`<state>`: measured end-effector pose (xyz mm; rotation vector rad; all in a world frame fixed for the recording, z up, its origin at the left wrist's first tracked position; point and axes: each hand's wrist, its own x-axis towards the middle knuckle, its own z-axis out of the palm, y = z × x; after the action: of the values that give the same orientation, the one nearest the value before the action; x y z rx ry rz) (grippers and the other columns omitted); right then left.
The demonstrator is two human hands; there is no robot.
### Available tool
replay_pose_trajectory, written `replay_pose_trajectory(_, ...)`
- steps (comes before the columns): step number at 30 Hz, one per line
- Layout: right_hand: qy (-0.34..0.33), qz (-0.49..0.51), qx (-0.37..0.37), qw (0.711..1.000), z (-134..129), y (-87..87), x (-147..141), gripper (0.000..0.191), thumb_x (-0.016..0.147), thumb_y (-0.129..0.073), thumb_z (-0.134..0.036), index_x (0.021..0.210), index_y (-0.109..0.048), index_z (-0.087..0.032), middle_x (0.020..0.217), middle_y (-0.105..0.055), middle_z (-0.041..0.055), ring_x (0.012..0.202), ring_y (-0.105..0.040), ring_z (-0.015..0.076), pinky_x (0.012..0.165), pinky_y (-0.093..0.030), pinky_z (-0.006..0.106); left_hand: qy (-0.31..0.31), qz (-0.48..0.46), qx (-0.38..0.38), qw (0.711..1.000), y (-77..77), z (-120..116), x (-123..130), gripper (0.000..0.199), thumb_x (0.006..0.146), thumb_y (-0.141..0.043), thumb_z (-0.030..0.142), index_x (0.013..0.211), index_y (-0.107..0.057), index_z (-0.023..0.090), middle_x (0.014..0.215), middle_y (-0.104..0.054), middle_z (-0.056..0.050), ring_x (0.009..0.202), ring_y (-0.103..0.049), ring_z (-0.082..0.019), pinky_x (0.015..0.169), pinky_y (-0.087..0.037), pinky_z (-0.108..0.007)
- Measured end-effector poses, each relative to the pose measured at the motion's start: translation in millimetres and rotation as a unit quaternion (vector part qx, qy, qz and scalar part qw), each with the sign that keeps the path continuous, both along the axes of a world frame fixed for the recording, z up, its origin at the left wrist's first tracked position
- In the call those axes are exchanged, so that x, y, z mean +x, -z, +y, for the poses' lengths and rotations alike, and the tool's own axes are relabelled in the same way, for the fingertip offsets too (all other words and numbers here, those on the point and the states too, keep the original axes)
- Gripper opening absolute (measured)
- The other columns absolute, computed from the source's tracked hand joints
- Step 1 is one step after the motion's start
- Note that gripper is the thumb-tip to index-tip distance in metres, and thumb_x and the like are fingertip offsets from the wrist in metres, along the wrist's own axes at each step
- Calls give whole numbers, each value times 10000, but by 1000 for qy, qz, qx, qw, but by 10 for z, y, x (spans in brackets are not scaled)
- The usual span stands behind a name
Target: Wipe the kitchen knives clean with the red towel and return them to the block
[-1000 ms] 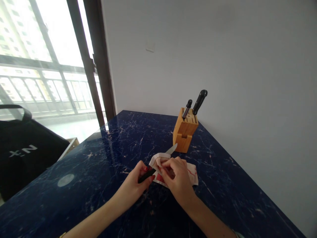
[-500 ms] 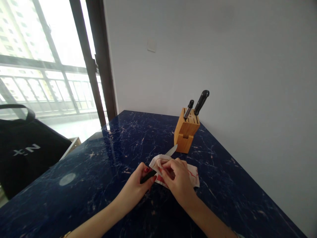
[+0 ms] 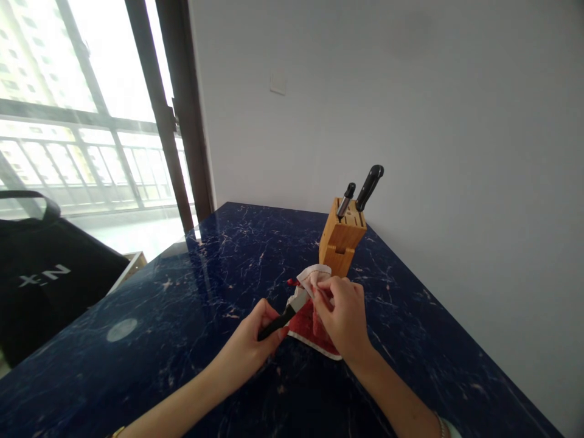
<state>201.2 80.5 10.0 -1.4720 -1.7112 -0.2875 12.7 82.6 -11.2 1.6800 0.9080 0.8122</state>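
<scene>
My left hand (image 3: 258, 333) is closed around the black handle of a knife (image 3: 276, 324), whose blade points up and to the right. My right hand (image 3: 340, 310) pinches a white and red cloth (image 3: 314, 331) against the blade, covering the tip and most of its length. Only a short stretch of blade beside the handle shows. The cloth's red side hangs below the blade. Just beyond the right hand stands a wooden knife block (image 3: 341, 243) with two black-handled tools in its slots.
Blue marbled tabletop (image 3: 191, 304) stretches out under both hands. A black bag (image 3: 50, 274) is at the left, beside the table. A grey wall (image 3: 410, 121) runs along the back and right, and a glass window (image 3: 82, 121) fills the left.
My right hand has slid the cloth along the blade, away from the handle toward the tip. More of the cloth's red side shows now. The left hand has stayed nearly still.
</scene>
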Motion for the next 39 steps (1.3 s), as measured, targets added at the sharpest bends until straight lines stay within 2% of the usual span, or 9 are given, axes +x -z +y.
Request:
replay_pose_trajectory(5,43,43,-6,998,70,-3,168,77,776,-517,-264,757,-545,-195,754,-607,8,710,-523,161,733,-304,319,3,-23,-19,1000,116,45,30,221,779,-535,369,767,-415,184,564,-461,72,494,-417,-70,452,-300,-177)
replay_pose_trajectory(10,27,211,-9,977,127,-34,331,172,783,-508,-354,782,-547,-187,720,-585,17,658,-519,159,646,-373,291,20,-85,-160,983,133,145,27,317,695,-630,389,738,-389,188,526,-550,63,287,-290,-15,311,-155,-155)
replay_pose_trajectory(12,-3,306,-8,952,143,-30,332,205,775,-519,-386,798,-545,-185,712,-583,16,640,-524,154,599,-392,275,12,-129,-199,971,102,164,13,285,729,-596,390,740,-404,181,552,-581,39,255,-247,0,292,-106,-158)
replay_pose_trajectory(16,-77,457,-45,885,156,31,209,243,736,-572,-417,806,-541,-186,709,-598,12,640,-550,155,595,-426,274,-22,-207,-215,954,69,159,7,257,787,-531,391,755,-497,138,608,-579,13,316,-343,1,309,-171,-137)
replay_pose_trajectory(21,-155,554,-134,807,101,74,-39,262,699,-620,-407,830,-572,-186,787,-640,34,712,-593,177,664,-455,298,-49,-251,-239,937,57,155,12,282,788,-536,391,856,-576,120,618,-554,9,415,-450,-32,380,-327,-136)
replay_pose_trajectory(24,-173,610,-150,759,67,65,-119,264,667,-657,-384,821,-586,-182,790,-649,31,722,-601,175,691,-459,297,-60,-268,-260,926,37,163,-2,296,791,-537,385,901,-590,115,683,-579,-20,514,-515,-65,477,-411,-163)
replay_pose_trajectory(27,-186,653,-163,716,60,75,-153,249,657,-674,-355,820,-593,-184,785,-650,13,698,-596,145,691,-457,274,-56,-280,-259,923,21,156,-2,303,805,-516,388,923,-592,119,716,-580,-25,539,-522,-70,512,-425,-175)
replay_pose_trajectory(33,-241,670,-212,670,74,98,-281,255,660,-674,-343,840,-590,-183,776,-655,15,669,-597,138,663,-456,272,-7,-262,-249,932,34,86,76,294,821,-478,410,830,-568,130,601,-522,16,463,-463,-47,445,-347,-148)
replay_pose_trajectory(39,-279,678,-259,629,31,84,-369,290,622,-710,-307,847,-589,-170,764,-647,23,666,-602,152,676,-457,300,12,-202,-179,963,112,91,120,333,838,-421,438,753,-528,135,566,-506,24,443,-423,-49,437,-316,-158)
